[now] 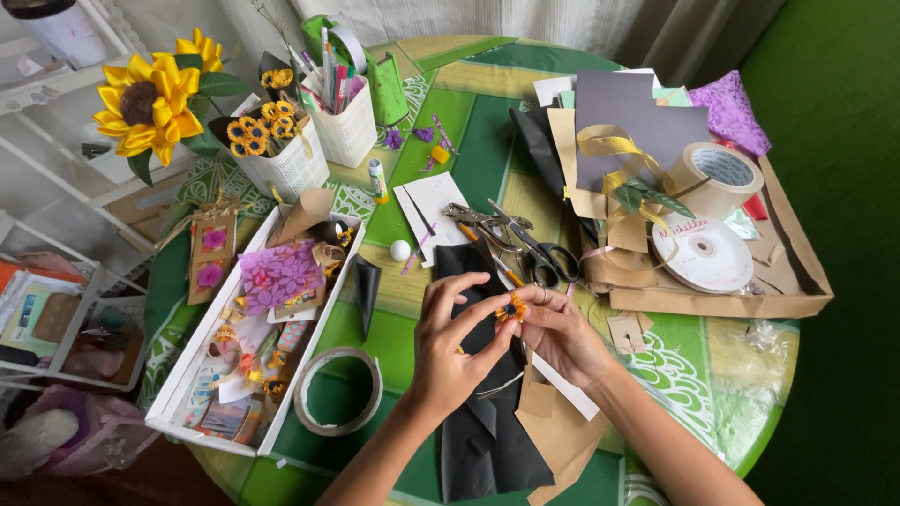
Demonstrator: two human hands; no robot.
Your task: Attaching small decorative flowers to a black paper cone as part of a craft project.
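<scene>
A small orange-and-brown paper flower [511,308] sits above black paper [483,440] on a green patchwork tablecloth [427,122] with white swirls, near a purple floral-patterned sheet [279,275] and yellow sunflowers [148,105].

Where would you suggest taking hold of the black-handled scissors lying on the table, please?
Take the scissors by the black handle loops, which lie at the end nearest the right hand. Come from above on that near side: the scissors lie flat, the blades point away toward the far left beside the metal pliers, and the loops are clear and rounded, so fingers can hook them safely.
</scene>
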